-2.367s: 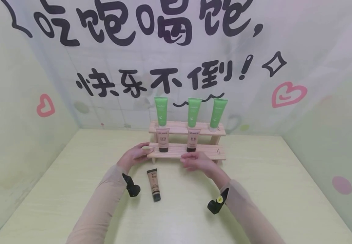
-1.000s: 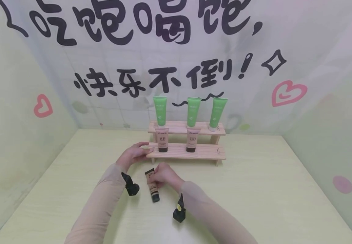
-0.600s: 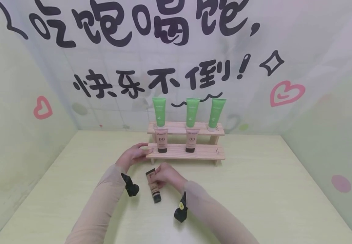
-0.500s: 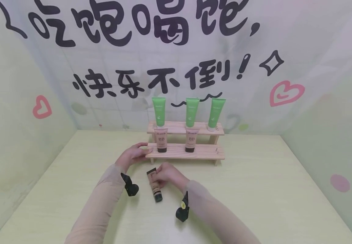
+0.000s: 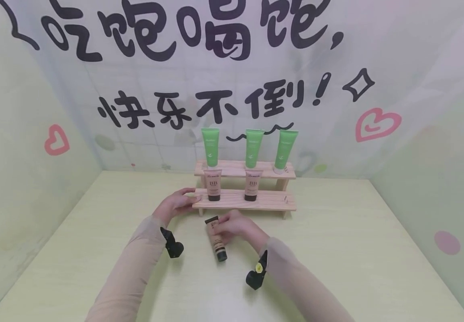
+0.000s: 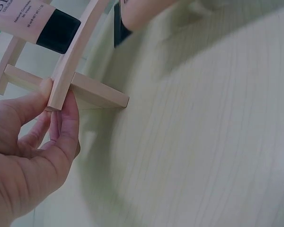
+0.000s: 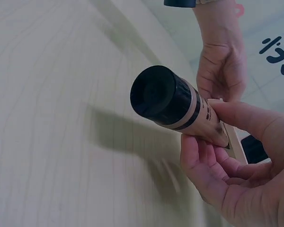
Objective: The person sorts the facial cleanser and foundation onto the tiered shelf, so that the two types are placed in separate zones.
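Note:
My left hand (image 5: 177,205) pinches the left end of the lower board on a two-tier wooden stand (image 5: 272,203); in the left wrist view the thumb (image 6: 46,90) lies over the board and the fingers curl beneath. My right hand (image 5: 238,225) pinches a beige cosmetic tube (image 5: 215,237) with a black cap, held tilted in front of the stand with its cap toward me. The right wrist view shows thumb and fingers around the tube's body and the black cap (image 7: 154,92) pointing at the camera, with a shadow on the table.
On the lower tier stand two pink BB cream tubes, a left one (image 5: 213,185) and a middle one (image 5: 252,185). Three green tubes (image 5: 211,147) stand on the upper tier. A pale table (image 5: 336,250) lies below, with a printed cloth backdrop (image 5: 155,147) behind.
My right hand moved from the stand's lower tier to the tube lying on the table, took hold of it, and has lifted it slightly rightward. My left hand stays on the board.

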A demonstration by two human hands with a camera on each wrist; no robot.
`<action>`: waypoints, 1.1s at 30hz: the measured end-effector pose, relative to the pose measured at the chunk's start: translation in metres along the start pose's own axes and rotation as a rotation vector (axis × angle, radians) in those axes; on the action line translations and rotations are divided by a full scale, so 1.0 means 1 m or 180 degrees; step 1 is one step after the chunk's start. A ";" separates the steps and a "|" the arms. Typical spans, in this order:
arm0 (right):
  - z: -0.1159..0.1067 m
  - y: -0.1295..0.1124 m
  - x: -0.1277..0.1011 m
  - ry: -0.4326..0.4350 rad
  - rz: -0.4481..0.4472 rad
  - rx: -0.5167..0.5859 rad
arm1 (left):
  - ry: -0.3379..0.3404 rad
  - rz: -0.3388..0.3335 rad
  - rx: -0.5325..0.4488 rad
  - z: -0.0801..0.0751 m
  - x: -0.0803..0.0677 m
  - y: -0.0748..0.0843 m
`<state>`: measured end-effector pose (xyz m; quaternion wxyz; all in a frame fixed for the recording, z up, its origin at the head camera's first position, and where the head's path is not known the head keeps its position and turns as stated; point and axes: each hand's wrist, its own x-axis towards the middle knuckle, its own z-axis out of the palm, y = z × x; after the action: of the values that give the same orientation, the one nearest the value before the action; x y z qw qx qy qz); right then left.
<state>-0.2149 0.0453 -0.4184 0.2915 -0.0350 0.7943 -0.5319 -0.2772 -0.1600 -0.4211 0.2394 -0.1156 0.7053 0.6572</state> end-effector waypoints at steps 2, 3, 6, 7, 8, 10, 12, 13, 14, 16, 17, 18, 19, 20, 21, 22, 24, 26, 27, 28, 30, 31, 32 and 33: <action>-0.005 0.001 -0.002 -0.0036 0.0000 0.0038 | -0.0005 0.0003 0.0001 -0.001 0.001 -0.001; -0.008 0.002 -0.003 -0.0047 -0.0003 0.0041 | -0.0008 0.0005 -0.0002 -0.001 0.001 -0.001; -0.019 0.004 -0.007 -0.0038 -0.0028 0.0063 | 0.0011 -0.0004 0.0025 -0.001 0.002 -0.001; -0.023 0.006 -0.008 -0.0029 -0.0034 0.0062 | 0.0018 -0.0008 0.0051 -0.001 0.002 -0.001; -0.026 0.007 -0.009 -0.0016 -0.0034 0.0076 | 0.0027 -0.0013 0.0068 -0.001 0.002 -0.001; -0.033 0.009 -0.012 0.0015 -0.0040 0.0073 | 0.0048 -0.0028 0.0099 -0.001 0.002 -0.001; -0.040 0.012 -0.014 0.0046 -0.0045 0.0057 | 0.0041 -0.0026 0.0111 -0.001 0.002 0.000; -0.043 0.013 -0.015 0.0058 -0.0045 0.0049 | 0.0043 -0.0028 0.0108 -0.001 0.002 0.000; -0.047 0.014 -0.017 0.0072 -0.0049 0.0049 | 0.0050 -0.0029 0.0105 -0.001 0.001 0.000; -0.053 0.016 -0.021 0.0096 -0.0082 0.0017 | 0.0057 -0.0033 0.0082 -0.001 0.001 0.000; -0.056 0.017 -0.023 0.0109 -0.0095 0.0012 | 0.0053 -0.0035 0.0067 0.000 0.001 -0.001; -0.059 0.018 -0.024 0.0127 -0.0099 0.0006 | 0.0052 -0.0042 0.0058 0.000 0.001 -0.001; -0.062 0.019 -0.026 0.0145 -0.0111 0.0007 | 0.0040 -0.0034 0.0067 0.000 0.000 -0.001; -0.065 0.020 -0.028 0.0168 -0.0120 0.0008 | 0.0036 -0.0036 0.0065 0.001 0.000 -0.001; -0.068 0.021 -0.029 0.0190 -0.0137 0.0006 | 0.0028 -0.0036 0.0063 0.001 -0.001 -0.001; -0.071 0.022 -0.031 0.0214 -0.0141 0.0024 | 0.0029 -0.0038 0.0066 0.001 -0.002 -0.002; -0.078 0.023 -0.033 0.0283 -0.0154 0.0076 | 0.0027 -0.0031 0.0078 0.000 -0.003 -0.002; -0.085 0.024 -0.036 0.0332 -0.0179 0.0101 | 0.0041 -0.0027 0.0074 0.000 -0.004 -0.002; -0.088 0.024 -0.037 0.0351 -0.0196 0.0113 | 0.0039 -0.0018 0.0081 0.000 -0.005 -0.002; -0.091 0.024 -0.039 0.0368 -0.0205 0.0131 | 0.0026 -0.0002 0.0075 0.000 -0.005 -0.002; -0.098 0.024 -0.041 0.0416 -0.0211 0.0148 | 0.0021 0.0001 0.0037 0.000 -0.006 -0.001; -0.102 0.024 -0.042 0.0443 -0.0220 0.0166 | -0.0003 0.0012 0.0027 0.000 -0.006 -0.001; -0.105 0.023 -0.043 0.0479 -0.0232 0.0176 | -0.0021 0.0022 0.0015 0.001 -0.006 0.000; -0.109 0.023 -0.043 0.0504 -0.0248 0.0178 | -0.0032 0.0032 0.0008 0.001 -0.006 0.000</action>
<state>-0.2276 0.1605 -0.3909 0.2077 -0.0155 0.7977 -0.5659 -0.2716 -0.1597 -0.4180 0.2397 -0.1083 0.7054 0.6581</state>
